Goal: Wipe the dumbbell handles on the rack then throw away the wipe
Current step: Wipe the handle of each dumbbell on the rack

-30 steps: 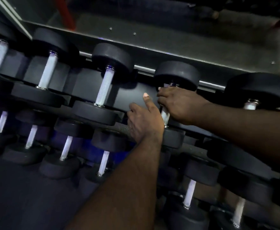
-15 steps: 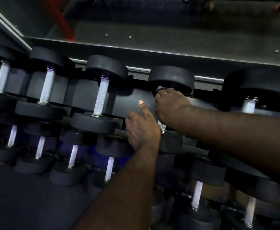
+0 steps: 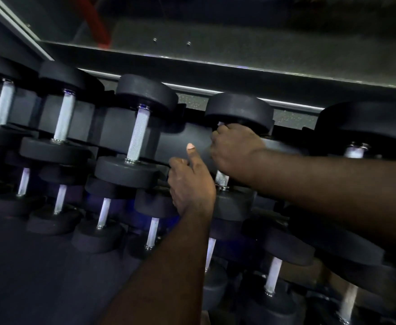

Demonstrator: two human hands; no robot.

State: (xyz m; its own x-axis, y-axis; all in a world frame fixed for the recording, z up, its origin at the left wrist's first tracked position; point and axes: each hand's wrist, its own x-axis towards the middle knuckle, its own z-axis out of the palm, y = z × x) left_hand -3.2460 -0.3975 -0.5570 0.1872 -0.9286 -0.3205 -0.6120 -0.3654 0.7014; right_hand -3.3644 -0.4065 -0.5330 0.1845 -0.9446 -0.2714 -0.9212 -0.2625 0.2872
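The right hand (image 3: 237, 148) is wrapped around the handle (image 3: 221, 178) of one dumbbell (image 3: 239, 109) on the top tier of the rack (image 3: 190, 134), its fingers curled tight round the upper part of the bar, right under that dumbbell's far head. A small pale scrap, seemingly the wipe (image 3: 220, 124), peeks out at the top of the fist, touching the bar; most of it is hidden inside the grip. Below the fist a short stretch of knurled metal shows bare, running down into the near head (image 3: 234, 202) of this dumbbell.

The left hand (image 3: 192, 184) sits just to the left of this dumbbell, beside its near head, with the thumb pointing up and the fingers bent over towards the rack's front edge. Whether they actually grip anything there cannot be told, since the back of the hand covers them.

Left of this dumbbell stands a neighbouring dumbbell (image 3: 138, 134) with its whole silver bar in view, and more follow further left. To its right sits a larger dumbbell (image 3: 366, 123), partly behind the right forearm. Lower tiers (image 3: 103, 214) of smaller weights lie below it, dim and somewhat blurred. Beyond its far head runs a grey metal ledge (image 3: 215, 64)
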